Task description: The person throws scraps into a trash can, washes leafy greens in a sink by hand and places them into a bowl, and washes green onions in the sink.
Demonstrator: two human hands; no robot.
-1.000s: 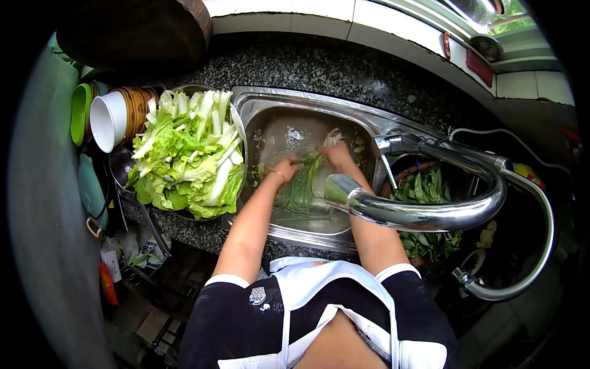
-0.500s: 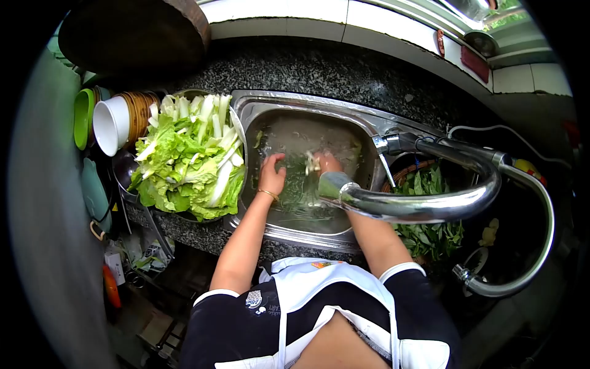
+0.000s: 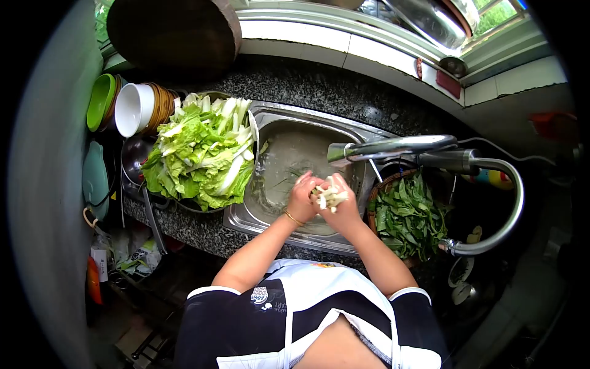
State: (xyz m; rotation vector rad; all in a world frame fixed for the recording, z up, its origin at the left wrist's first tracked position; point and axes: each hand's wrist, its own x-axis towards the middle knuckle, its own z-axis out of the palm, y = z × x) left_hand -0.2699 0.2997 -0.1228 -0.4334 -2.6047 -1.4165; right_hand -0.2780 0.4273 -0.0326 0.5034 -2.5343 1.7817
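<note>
My right hand [image 3: 344,212] is closed round a bunch of spring onions [image 3: 332,195], their white ends pointing up out of the grip. Against it, my left hand [image 3: 301,195] has its fingers curled round the same bunch. Both hands are over the near part of the steel sink [image 3: 257,212], which holds rippling water. Thin green bits trail at the water just beyond the fingers. How much of the bunch lies inside the hands is hidden.
A heap of leafy cabbage [image 3: 206,154] stands left of the sink, near a white bowl [image 3: 134,109] and a green bowl [image 3: 100,101]. Dark leafy greens [image 3: 409,215] fill a basket on the right. The curved faucet [image 3: 393,147] reaches over the sink's right side.
My hands have come together from apart, lifting the spring onions out of the water toward me. The faucet spout has swung away to the far side.
</note>
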